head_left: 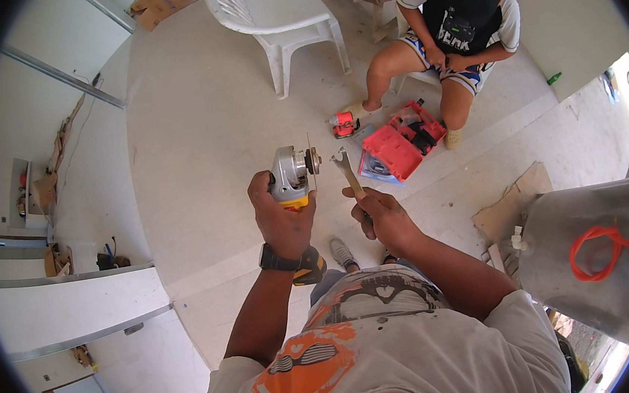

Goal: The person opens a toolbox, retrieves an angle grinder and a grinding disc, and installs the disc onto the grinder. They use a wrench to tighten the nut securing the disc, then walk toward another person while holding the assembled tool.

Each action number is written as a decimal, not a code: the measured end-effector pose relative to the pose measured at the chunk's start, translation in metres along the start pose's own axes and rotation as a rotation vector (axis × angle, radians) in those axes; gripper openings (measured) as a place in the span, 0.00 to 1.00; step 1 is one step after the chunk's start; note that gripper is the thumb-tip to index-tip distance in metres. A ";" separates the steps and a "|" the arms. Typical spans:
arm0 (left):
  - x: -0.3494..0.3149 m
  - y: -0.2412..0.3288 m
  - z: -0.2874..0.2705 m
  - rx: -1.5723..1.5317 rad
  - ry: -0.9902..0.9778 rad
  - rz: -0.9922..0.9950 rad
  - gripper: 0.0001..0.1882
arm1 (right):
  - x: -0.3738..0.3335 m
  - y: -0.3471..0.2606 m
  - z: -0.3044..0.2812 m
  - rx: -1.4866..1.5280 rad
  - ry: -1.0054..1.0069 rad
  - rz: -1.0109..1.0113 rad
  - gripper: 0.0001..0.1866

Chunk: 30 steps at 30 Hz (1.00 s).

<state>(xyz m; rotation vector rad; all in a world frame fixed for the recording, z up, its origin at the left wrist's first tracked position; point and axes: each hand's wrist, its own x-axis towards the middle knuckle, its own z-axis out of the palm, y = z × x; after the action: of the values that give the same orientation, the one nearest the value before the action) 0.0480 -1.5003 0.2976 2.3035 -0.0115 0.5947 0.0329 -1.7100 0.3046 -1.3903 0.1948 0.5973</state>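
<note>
My left hand [284, 221] is wrapped round an angle grinder [290, 176] with a grey metal head and a yellow body. Its thin disc [311, 152] is seen edge-on, with a flange and nut on the spindle facing right. Part of the grinder's yellow and black rear shows below my wrist. In my right hand [384, 219], closed fingers hold a flat spanner [347, 173] with a two-pronged head pointing up. The spanner's head is near the disc but apart from it.
A person [458, 42] sits on a chair ahead to the right. At their feet lie an open red tool case [394, 152] and a red tool [344, 124]. A white plastic chair [284, 19] stands far ahead. At right are a metal tank [588, 247] with an orange hose and cardboard [510, 205].
</note>
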 end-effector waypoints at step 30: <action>0.000 -0.021 -0.004 -0.006 -0.011 0.066 0.42 | -0.022 -0.044 0.012 0.252 -0.114 0.080 0.32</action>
<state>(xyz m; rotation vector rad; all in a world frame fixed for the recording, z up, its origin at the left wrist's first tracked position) 0.0504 -1.4823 0.2861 2.3075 -0.0947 0.6143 0.0344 -1.7073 0.3550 -1.1064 0.2269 0.6922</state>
